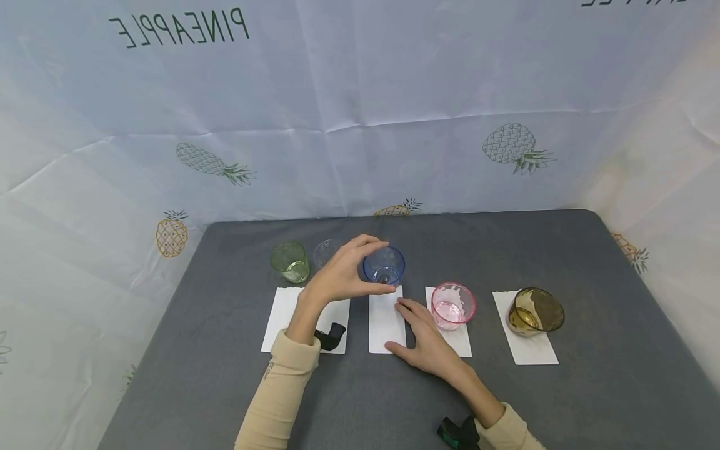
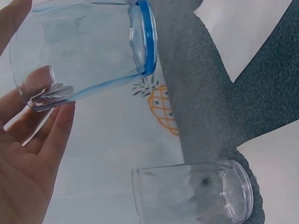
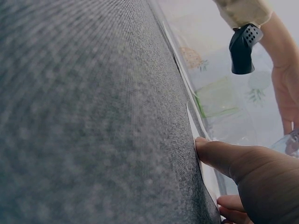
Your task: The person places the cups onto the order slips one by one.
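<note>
Blue glass [image 1: 384, 265]: recorded in the grasp of the left hand [image 1: 340, 273], between thumb and fingers, just beyond the far end of the middle slip [image 1: 386, 325]. Cannot tell whether lifted clear of the tabletop [image 1: 604, 281] or touching it. Right hand [image 1: 427, 345]: released, grasping nothing, with thumb and fingertips resting on the middle slip. Judged complete, on the evidence of present positions: pink glass [image 1: 452, 306], upright on the near-right slip [image 1: 460, 344], just to the right of the middle slip; likewise amber glass [image 1: 534, 312], upright on the far-right slip [image 1: 537, 353], well to the right of the middle slip. Judged under way: blue glass, not yet on paper. Judged outstanding: clear glass [image 1: 325, 252], beyond and to the left of the middle slip, partly hidden by the left hand; also green glass [image 1: 290, 262], beyond the middle slip and farther to its left. Found without a glass, as far as visible: middle slip, plus white paper [image 1: 281, 319] to its left, crossed by the left forearm [image 1: 278, 390]. Cannot tell whether one sheet or two. Put at roughly two-fifths finished. Found no legible marking on paper to settle any order.
</note>
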Tool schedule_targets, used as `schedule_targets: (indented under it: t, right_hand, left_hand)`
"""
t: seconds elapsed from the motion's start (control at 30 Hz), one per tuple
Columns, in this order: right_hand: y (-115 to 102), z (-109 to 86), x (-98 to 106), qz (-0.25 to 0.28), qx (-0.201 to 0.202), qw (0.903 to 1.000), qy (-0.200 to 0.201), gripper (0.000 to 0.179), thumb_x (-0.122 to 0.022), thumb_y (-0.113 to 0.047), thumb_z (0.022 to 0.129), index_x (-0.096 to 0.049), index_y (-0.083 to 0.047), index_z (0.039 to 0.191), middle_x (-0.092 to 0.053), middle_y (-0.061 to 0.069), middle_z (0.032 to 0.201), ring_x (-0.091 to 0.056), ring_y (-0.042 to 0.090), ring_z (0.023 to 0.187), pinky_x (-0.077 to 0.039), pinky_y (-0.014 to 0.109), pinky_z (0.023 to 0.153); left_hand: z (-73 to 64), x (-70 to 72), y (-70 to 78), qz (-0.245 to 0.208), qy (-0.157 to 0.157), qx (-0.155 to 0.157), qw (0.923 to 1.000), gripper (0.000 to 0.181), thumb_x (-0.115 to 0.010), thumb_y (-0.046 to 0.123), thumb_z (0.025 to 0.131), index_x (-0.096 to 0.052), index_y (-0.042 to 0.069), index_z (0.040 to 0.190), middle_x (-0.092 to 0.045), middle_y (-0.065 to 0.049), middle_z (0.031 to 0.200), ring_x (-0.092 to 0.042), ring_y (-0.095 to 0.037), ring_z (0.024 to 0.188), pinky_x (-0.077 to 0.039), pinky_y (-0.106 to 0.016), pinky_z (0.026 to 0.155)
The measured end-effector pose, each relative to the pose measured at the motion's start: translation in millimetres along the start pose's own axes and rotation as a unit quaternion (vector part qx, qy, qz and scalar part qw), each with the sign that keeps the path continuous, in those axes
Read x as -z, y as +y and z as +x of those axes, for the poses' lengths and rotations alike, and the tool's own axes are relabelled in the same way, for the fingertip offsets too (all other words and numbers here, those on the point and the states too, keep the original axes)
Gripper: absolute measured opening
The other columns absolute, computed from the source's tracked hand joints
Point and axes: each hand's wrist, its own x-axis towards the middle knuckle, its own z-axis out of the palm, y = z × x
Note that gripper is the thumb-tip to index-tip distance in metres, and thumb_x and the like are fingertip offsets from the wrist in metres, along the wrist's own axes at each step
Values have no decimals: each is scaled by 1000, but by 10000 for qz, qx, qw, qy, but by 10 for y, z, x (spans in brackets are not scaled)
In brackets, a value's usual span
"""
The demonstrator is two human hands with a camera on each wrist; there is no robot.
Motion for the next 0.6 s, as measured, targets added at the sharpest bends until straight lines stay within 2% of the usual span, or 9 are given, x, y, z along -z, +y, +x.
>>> schedule_targets:
  t: [0.27, 0.6]
  right_hand:
    - [7, -3, 0, -15, 14, 10000, -20, 77, -86, -29, 82, -54, 7, 143, -51, 22, 151, -45, 42, 142, -41, 61, 114]
    - [0, 1, -1, -71, 42, 10000, 19, 78, -86, -29, 82, -53, 7, 143, -53, 23, 148, -46, 42, 141, -41, 60, 114]
  left_hand:
    - [-82, -22, 48, -65, -126, -60, 9999, 81, -89, 40, 78, -57, 8, 146, -58, -7, 141, -56, -27, 134, -48, -50, 111]
    - [-163, -88, 25, -91, -170, -114, 9997, 80, -90, 40, 77, -58, 9, 144, -59, -7, 140, -58, -26, 132, -50, -50, 109]
